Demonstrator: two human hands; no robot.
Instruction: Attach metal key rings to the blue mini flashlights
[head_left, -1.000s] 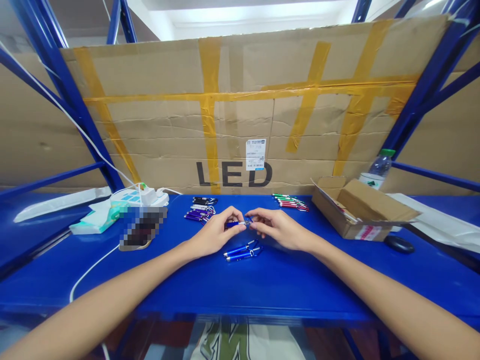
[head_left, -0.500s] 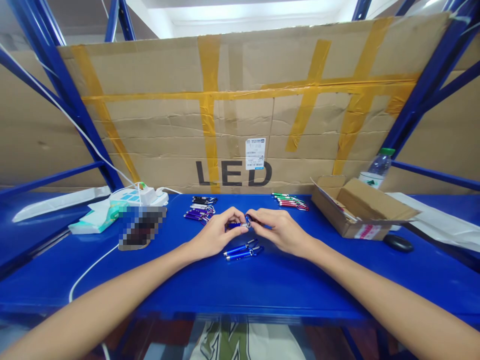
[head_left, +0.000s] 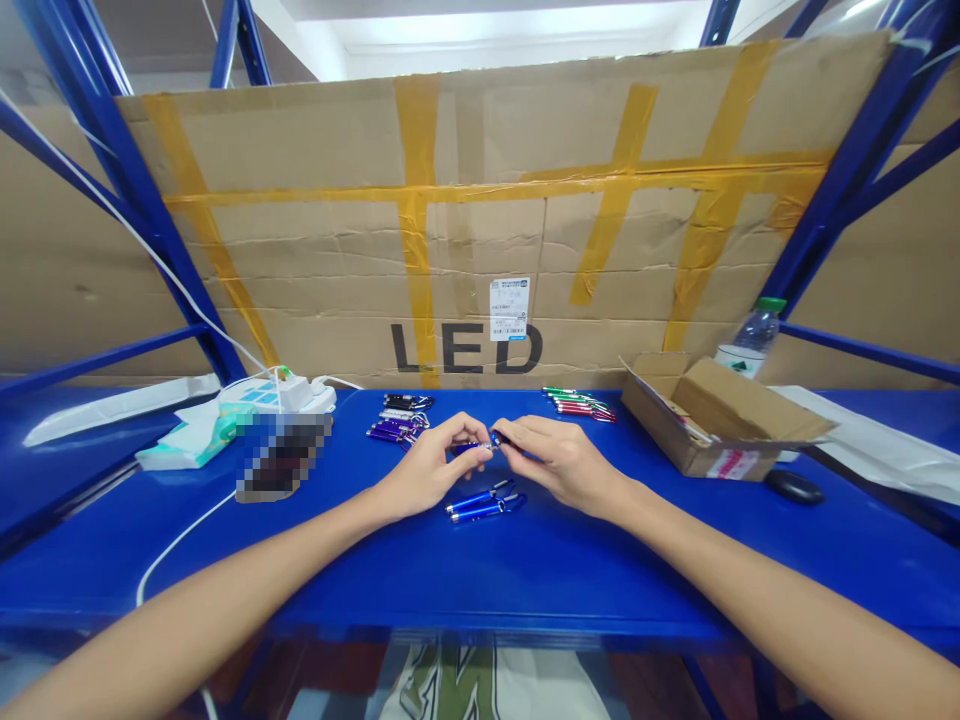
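Between the fingertips of my left hand is the body of a small blue keychain flashlight, partly covered by the fingers. My right hand pinches the carabiner clip at the flashlight's right end, so both hands meet over the table. Just below them lie two more blue keychain flashlights, side by side with their clips to the right. Beyond my left hand sits a group of black, silver and purple flashlights. Green and red ones lie in a row past my right hand.
An opened cardboard box stands at the right, with a black mouse and a bottle near it. On the left are a power strip, a tissue pack and a pixelated object. A large cardboard sheet closes the back.
Both hands stay in nearly the same place, still on the flashlight and its clip. The fingertips and the flashlight have shifted very slightly; the view has moved a little too.
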